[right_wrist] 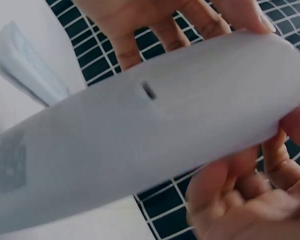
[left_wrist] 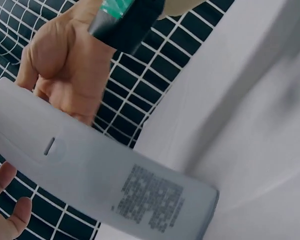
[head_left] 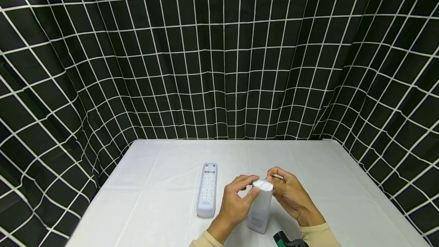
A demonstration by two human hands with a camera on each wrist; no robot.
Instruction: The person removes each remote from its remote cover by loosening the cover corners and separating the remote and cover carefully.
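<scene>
Currently, both hands, left hand (head_left: 234, 201) and right hand (head_left: 291, 195), hold the upright casing (head_left: 260, 209) with curled fingers; a remote (head_left: 207, 190) lies beside on the worktop (head_left: 154, 201).

On the worktop (head_left: 164, 201), 1 obstacle lies flat: a remote in a clear sleeve (head_left: 207, 190), at 9 o'clock from the 2 hands, near the left hand (head_left: 236, 201) but apart from it. The right hand (head_left: 291, 197) and the left hand close around a second remote (head_left: 260, 209) standing tilted on the cloth. Bare cloth stretches toward 12 o'clock up to the grid curtain (head_left: 219, 68), which walls in 3 sides, and toward 3 o'clock to the edge.
</scene>
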